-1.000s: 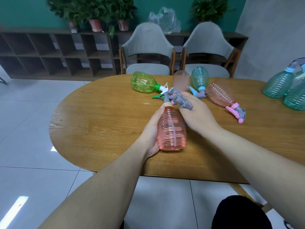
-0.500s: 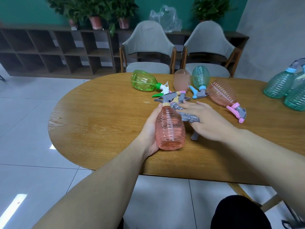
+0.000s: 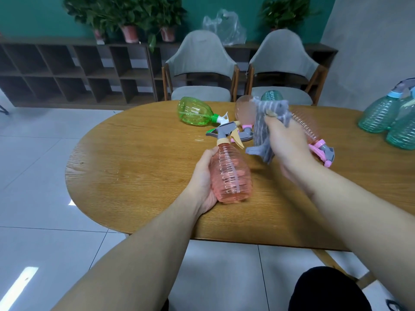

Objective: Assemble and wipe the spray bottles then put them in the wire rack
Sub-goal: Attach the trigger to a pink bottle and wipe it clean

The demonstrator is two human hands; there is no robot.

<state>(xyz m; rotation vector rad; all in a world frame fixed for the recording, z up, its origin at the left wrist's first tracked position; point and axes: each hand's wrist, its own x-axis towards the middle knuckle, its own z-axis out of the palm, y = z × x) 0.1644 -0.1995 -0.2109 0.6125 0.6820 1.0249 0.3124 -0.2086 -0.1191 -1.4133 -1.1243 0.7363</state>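
A pink spray bottle [image 3: 231, 173] with a grey and cream trigger head lies on the wooden table [image 3: 139, 167], nozzle pointing away from me. My left hand [image 3: 203, 176] grips its body from the left side. My right hand [image 3: 286, 142] is raised above the table to the right of the bottle and holds a grey striped cloth [image 3: 262, 129], which hangs down from the fingers. The cloth is off the bottle.
A green bottle [image 3: 195, 112] lies at the table's far side, with two pink bottles [image 3: 308, 129] and a teal one [image 3: 270, 95] partly hidden behind the cloth. Teal bottles [image 3: 381, 115] stand at the right edge. Two chairs [image 3: 199, 68] face the far side.
My right hand has lifted the cloth off the table and bottle, rising up and away. My left hand keeps holding the pink bottle in the same place.
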